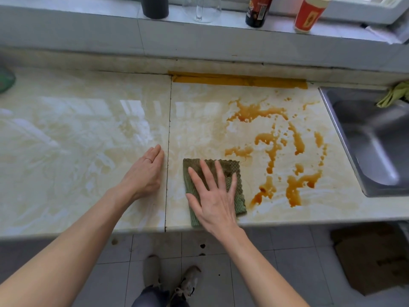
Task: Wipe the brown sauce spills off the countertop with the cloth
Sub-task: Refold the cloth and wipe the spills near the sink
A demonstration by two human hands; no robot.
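Cloth (230, 171) is lying just left of the sauce spills (274, 149), near the countertop (88, 129) edge; right hand (215, 200) is pressing it, fingers spread; left hand (145, 173) is resting flat, left of it; sweeping firmly toward the sink (371, 140) looks best.

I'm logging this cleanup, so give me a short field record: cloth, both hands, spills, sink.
cloth: green, flat on the countertop near its front edge
right hand: fingers spread, pressing on the cloth
left hand: resting on the countertop, apart from the cloth
sauce spills: brown, right of the cloth, toward the sink
sink: steel, far right
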